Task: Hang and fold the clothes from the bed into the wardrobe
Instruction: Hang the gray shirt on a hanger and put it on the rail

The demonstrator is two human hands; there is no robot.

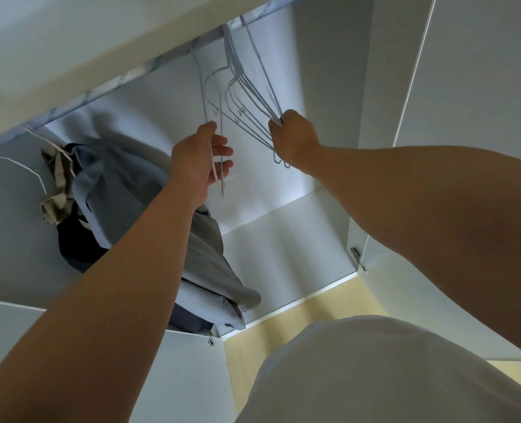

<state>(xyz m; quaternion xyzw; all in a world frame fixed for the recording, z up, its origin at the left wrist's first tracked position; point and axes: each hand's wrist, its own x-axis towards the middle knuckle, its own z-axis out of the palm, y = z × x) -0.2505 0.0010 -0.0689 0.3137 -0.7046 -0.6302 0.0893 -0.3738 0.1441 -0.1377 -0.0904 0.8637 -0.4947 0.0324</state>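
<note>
- Right hand (296,138) pinches a bunch of hangers (259,99) at their corner; the thin wire looks light, springy and tangle-prone.
- Left hand (201,160) loosely curls round one hanger (204,100).

Blue, grey clothes (125,184) hang bunched in white wardrobe (283,239)

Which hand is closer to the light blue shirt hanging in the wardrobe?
Left. The left hand holds a single hanger just right of the light blue shirt; the right hand grips the bunch of hangers farther right.
</note>
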